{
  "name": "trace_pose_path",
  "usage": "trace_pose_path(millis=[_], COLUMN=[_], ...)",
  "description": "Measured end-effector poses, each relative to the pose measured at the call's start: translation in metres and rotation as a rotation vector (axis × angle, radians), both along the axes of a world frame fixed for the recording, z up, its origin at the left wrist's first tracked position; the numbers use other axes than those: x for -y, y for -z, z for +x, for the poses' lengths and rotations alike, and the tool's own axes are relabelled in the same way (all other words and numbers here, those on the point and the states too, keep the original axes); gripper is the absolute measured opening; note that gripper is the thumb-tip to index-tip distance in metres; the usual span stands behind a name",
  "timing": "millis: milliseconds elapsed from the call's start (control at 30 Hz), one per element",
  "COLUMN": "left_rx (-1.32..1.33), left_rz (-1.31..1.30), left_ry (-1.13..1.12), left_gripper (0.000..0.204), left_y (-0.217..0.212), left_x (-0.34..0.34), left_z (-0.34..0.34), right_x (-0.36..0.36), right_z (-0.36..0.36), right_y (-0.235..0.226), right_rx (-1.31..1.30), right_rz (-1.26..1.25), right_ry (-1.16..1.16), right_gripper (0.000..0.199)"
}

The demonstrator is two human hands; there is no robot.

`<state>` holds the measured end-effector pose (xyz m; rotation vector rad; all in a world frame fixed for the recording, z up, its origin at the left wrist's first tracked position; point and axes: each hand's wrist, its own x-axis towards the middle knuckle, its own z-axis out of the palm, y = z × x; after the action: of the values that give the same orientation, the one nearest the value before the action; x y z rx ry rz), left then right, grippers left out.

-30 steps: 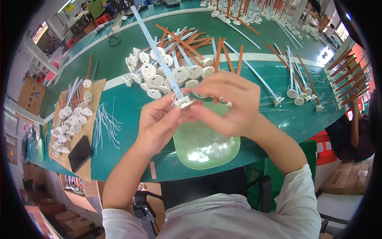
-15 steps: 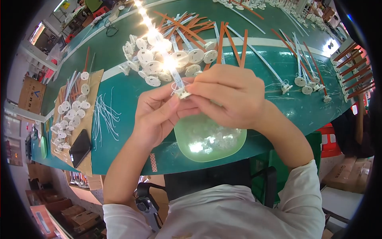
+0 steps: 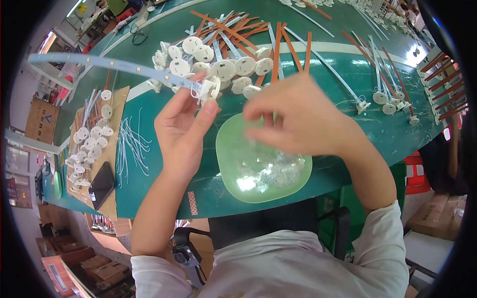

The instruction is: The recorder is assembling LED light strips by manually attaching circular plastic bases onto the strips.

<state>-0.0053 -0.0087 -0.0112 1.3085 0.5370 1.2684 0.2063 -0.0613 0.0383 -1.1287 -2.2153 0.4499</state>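
My left hand (image 3: 186,124) pinches an LED light strip by the round white base at its end. The strip (image 3: 112,64), pale with small yellowish LEDs, stretches away to the left, unlit. Thin white wires loop beside the base (image 3: 209,89). My right hand (image 3: 298,119), smeared by motion, is apart from the strip, over a light green bowl (image 3: 223,164). A gap shows between its thumb and curled fingers, with nothing visible in them. Small clear pieces (image 3: 276,174) lie in the bowl.
Beyond my hands lies a heap of white round bases (image 3: 226,70) with brown and pale strips. On the left, cardboard (image 3: 110,198) carries more strips and a black phone (image 3: 102,185), beside loose white wires (image 3: 131,149). Several strips (image 3: 323,67) lie at the right.
My right hand has come off the strip's base and moved right over the bowl. The strip, lit and pointing away before, has gone dark and swung to the left in my left hand.
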Motion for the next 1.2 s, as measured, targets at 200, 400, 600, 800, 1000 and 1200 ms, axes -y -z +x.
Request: trace_pose_path(millis=[200,400,600,800,1000,1200], left_rx=[-0.11,-0.154,-0.236,-0.163,-0.182,-0.162], left_rz=[-0.039,-0.064,0.028,-0.058,-0.028,-0.031], left_ry=[0.026,0.076,0.058,0.024,0.036,0.049], left_gripper=[0.042,0.042,0.045,0.038,0.037,0.038], left_y=[-0.007,-0.008,-0.005,-0.01,-0.007,-0.006], left_x=[0.008,0.011,0.007,0.008,0.009,0.009], left_z=[0.003,0.004,0.004,0.006,0.006,0.005], right_x=[0.006,0.002,-0.001,-0.001,0.012,0.01], right_z=[-0.006,-0.009,-0.004,-0.004,-0.015,-0.018], right_y=[0.023,0.032,0.025,0.022,0.038,0.031], right_rx=[0.367,0.42,0.248,0.357,-0.088,0.295], right_rz=[-0.094,-0.16,-0.165,-0.003,-0.01,-0.289], right_ry=[-0.07,-0.098,-0.084,0.097,-0.459,-0.447], right_gripper=[0.019,0.011,0.008,0.01,0.013,0.008])
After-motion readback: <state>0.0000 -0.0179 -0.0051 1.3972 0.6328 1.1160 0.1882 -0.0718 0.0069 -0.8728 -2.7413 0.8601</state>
